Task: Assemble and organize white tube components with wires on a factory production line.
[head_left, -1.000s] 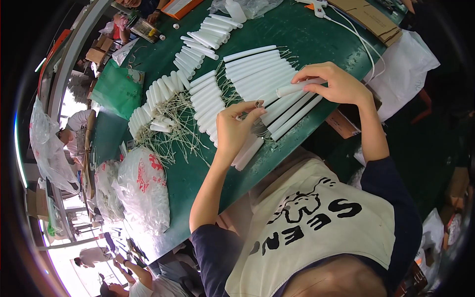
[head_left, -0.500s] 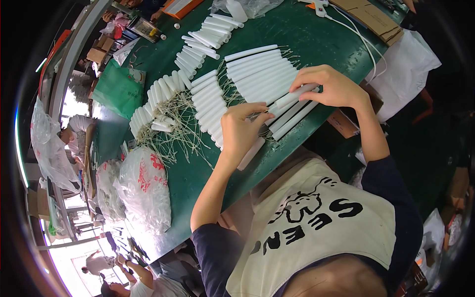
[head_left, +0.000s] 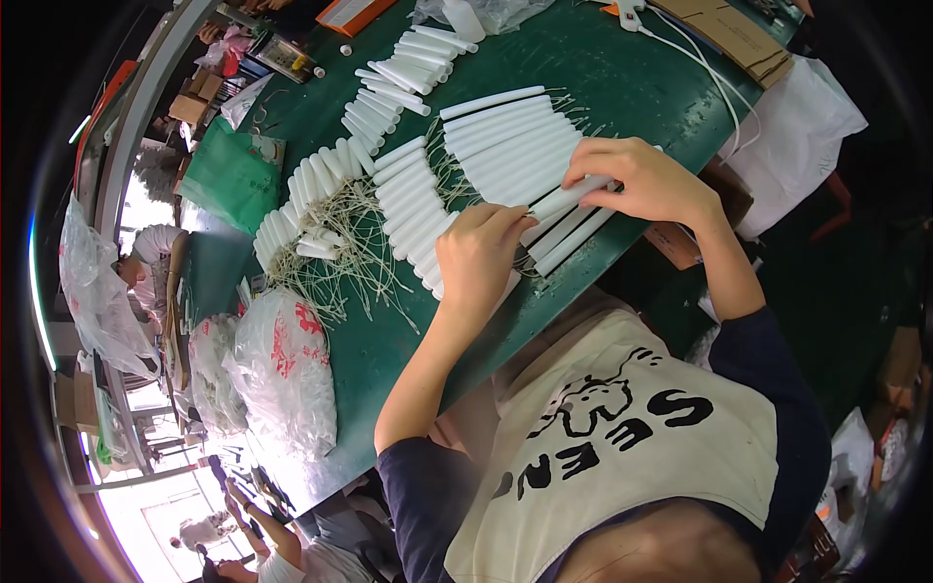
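Observation:
A thick white tube (head_left: 559, 202) lies slantwise in my right hand (head_left: 646, 183), whose fingers and thumb are closed on its right part. At the tube's left end, the fingertips of my left hand (head_left: 476, 257) are pinched together; what is between them is too small to make out. Under and beside the held tube are a few long white tubes (head_left: 580, 236) on the green table (head_left: 374, 413). Just beyond lies a row of long white tubes (head_left: 510, 146) with thin pale cords at their ends. A second row of white tubes (head_left: 408, 199) runs left of it, partly behind my left hand.
Farther left, more white tubes (head_left: 321, 180) lie by a tangle of pale cords (head_left: 355, 238). A filled clear plastic bag (head_left: 287, 374) and a green bag (head_left: 233, 175) are on the left side. A white cable (head_left: 695, 58) crosses the far right corner, near flat cardboard (head_left: 724, 39).
My left fingers, spread apart before, have closed in a pinch at the tube's left end. My right hand has shifted slightly left with the tube.

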The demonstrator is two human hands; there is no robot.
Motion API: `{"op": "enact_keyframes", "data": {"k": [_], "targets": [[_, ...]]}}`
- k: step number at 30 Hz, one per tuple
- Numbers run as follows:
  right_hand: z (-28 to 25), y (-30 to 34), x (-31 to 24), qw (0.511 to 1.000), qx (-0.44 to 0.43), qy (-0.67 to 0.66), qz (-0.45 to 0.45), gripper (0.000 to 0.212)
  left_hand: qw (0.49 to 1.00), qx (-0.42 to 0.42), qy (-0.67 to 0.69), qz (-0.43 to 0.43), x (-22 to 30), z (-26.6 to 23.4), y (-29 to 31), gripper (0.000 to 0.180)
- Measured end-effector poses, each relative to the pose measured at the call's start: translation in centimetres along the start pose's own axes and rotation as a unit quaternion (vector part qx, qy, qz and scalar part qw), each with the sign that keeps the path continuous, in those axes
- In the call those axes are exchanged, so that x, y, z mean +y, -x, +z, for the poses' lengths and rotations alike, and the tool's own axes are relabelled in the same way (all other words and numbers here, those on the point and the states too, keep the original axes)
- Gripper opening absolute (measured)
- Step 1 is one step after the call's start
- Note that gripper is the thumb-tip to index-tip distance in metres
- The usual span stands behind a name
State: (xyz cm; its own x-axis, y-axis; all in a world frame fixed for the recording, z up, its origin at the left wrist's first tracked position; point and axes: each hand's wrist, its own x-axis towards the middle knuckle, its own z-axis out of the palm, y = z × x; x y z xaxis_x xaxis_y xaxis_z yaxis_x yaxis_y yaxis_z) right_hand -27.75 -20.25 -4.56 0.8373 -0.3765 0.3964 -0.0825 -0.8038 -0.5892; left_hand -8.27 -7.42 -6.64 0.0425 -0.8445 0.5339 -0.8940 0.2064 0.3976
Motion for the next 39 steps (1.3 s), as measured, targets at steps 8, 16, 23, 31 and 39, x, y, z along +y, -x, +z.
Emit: {"op": "enact_keyframes", "data": {"k": [8, 16, 23, 31, 39], "targets": [[1.0, 0.1, 0.3, 0.998, -0.004, 0.056, 0.042, 0.016, 0.998, 0.042, -0.035, 0.025, -0.6, 0.2, 0.2, 0.009], [1.9, 0.2, 0.2, 1.000, 0.008, 0.020, 0.009, 0.020, 0.994, 0.052, -0.066, 0.069, -0.6, 0.2, 0.2, 0.011], [2.5, 0.3, 0.6, 0.997, 0.012, 0.076, -0.020, 0.013, 0.988, 0.039, -0.076, 0.126, -1.0, -0.2, 0.3, 0.020], [2.5, -0.2, -0.1, 1.000, 0.022, -0.002, 0.019, 0.010, 0.995, 0.052, -0.026, 0.080, -0.7, -0.2, 0.4, 0.019], [2.8, -0.2, 0.2, 0.999, 0.041, -0.012, 0.004, 0.013, 0.995, 0.034, 0.094, -0.017, -1.2, -0.6, 0.6, 0.011]]}}
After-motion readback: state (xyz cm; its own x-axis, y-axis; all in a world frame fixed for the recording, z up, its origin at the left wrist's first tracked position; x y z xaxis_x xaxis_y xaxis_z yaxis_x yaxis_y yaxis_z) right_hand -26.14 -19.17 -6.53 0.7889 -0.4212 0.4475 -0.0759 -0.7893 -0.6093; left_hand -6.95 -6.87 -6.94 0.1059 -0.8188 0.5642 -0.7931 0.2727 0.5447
